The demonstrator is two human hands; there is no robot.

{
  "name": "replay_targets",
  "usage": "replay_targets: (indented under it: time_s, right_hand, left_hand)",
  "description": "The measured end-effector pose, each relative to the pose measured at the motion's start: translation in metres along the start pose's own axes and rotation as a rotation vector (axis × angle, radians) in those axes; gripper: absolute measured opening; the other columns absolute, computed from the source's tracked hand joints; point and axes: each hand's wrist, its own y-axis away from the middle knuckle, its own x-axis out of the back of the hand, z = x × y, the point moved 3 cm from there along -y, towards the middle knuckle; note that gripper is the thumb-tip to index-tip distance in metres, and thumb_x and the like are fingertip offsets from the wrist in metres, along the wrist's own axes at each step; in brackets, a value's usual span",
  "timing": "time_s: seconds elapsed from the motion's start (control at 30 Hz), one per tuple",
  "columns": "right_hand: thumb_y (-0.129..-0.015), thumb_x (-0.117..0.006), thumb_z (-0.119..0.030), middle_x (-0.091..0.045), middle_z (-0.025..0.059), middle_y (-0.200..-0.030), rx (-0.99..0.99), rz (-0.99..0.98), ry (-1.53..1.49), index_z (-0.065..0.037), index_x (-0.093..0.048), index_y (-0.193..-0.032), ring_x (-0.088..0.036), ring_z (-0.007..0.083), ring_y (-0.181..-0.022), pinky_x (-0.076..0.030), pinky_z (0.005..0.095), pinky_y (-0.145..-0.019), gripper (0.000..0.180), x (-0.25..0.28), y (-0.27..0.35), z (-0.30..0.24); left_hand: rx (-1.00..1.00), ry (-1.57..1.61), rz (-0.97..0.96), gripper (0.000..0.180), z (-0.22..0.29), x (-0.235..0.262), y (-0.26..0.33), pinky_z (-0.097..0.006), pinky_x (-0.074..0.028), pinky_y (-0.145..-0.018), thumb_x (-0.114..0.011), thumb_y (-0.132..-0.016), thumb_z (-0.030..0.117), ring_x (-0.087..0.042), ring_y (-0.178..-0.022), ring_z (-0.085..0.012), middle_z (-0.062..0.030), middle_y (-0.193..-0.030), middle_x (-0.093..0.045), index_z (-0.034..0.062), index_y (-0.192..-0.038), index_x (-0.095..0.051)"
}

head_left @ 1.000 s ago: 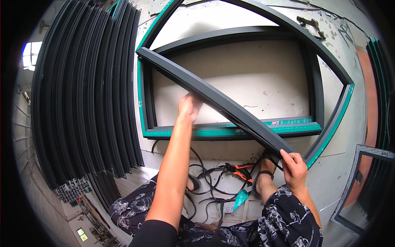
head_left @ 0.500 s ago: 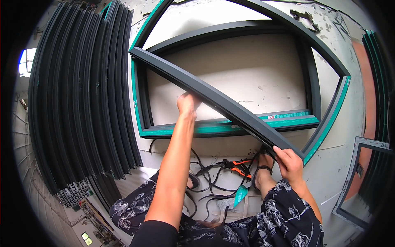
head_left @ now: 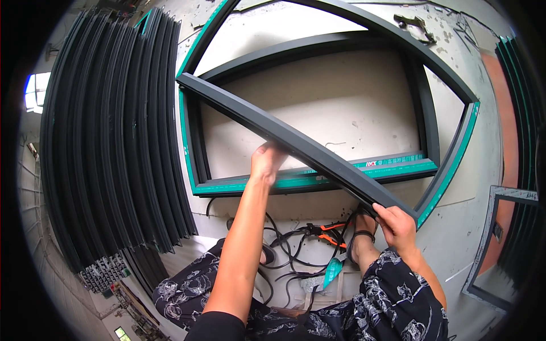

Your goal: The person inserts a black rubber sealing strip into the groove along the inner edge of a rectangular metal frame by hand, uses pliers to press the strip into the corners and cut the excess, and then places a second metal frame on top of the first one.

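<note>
workshop | stacked dark metal profiles [head_left: 114,148] | window frames [head_left: 318,176] leaning on wall

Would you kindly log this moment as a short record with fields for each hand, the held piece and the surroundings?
Left hand: grips the middle of the long dark bar
Right hand: fingers around the bar's lower end
Long dark bar: slants across the window frame
Window frame: dark with teal edging, leaning on the wall
Left side: stacked dark profiles
Floor: black cords, orange-handled pliers
</note>
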Motion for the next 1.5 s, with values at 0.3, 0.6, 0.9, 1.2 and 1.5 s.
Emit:
replay_targets:
  time_s: [0.3, 0.6, 0.9, 1.2, 1.5]
  right_hand:
    - [-0.070, -0.065, -0.004, -0.058, 0.0070, -0.072, 0.009, -0.008, 0.006, -0.009, -0.063, -0.101, -0.057, 0.0243, -0.062, -0.045, 0.0317, -0.053, 0.032, 0.003, -0.003, -0.005]
    - [-0.072, -0.065, -0.005, -0.058, 0.0091, -0.069, -0.053, -0.084, -0.098, -0.009, -0.063, -0.100, -0.057, 0.0257, -0.060, -0.045, 0.0328, -0.052, 0.029, -0.006, 0.000, -0.003]
    - [-0.073, -0.064, -0.006, -0.060, 0.0101, -0.070, -0.073, -0.081, -0.099, -0.009, -0.063, -0.100, -0.057, 0.0270, -0.059, -0.045, 0.0329, -0.052, 0.027, -0.007, 0.003, 0.002]
    - [-0.073, -0.064, -0.005, -0.060, 0.0109, -0.069, -0.069, -0.071, -0.116, -0.008, -0.063, -0.098, -0.057, 0.0270, -0.060, -0.045, 0.0331, -0.053, 0.025, -0.014, -0.001, 0.001]
    - [-0.072, -0.065, -0.006, -0.060, 0.0106, -0.071, -0.094, -0.080, -0.117, -0.009, -0.064, -0.097, -0.058, 0.0275, -0.063, -0.046, 0.0337, -0.054, 0.025, -0.014, 0.002, -0.001]
  left_hand:
    - [0.049, -0.123, -0.096, 0.026, -0.002, -0.003, 0.006, -0.038, -0.049, -0.085, -0.042, -0.089, 0.006, -0.059, -0.093, -0.0268, -0.0165, -0.107, -0.056, -0.0049, -0.112, -0.047]
    - [0.119, -0.192, -0.096, 0.018, -0.007, 0.000, 0.007, -0.031, -0.051, -0.080, -0.050, -0.089, 0.011, -0.063, -0.081, -0.0218, -0.0115, -0.087, -0.063, -0.0036, -0.097, -0.054]
    - [0.054, -0.369, -0.137, 0.019, -0.016, -0.009, 0.011, -0.028, -0.047, -0.077, -0.054, -0.086, 0.014, -0.062, -0.084, -0.0194, -0.0101, -0.089, -0.064, -0.0035, -0.092, -0.059]
    - [-0.099, -0.634, -0.154, 0.021, -0.034, -0.007, 0.005, -0.028, -0.047, -0.079, -0.058, -0.081, 0.008, -0.062, -0.083, -0.0173, -0.0115, -0.088, -0.065, -0.0061, -0.097, -0.058]
    - [-0.097, -0.809, 0.009, 0.022, -0.043, -0.021, 0.020, -0.028, -0.045, -0.071, -0.066, -0.077, 0.015, -0.059, -0.074, -0.0137, -0.0072, -0.079, -0.065, -0.0030, -0.089, -0.061]
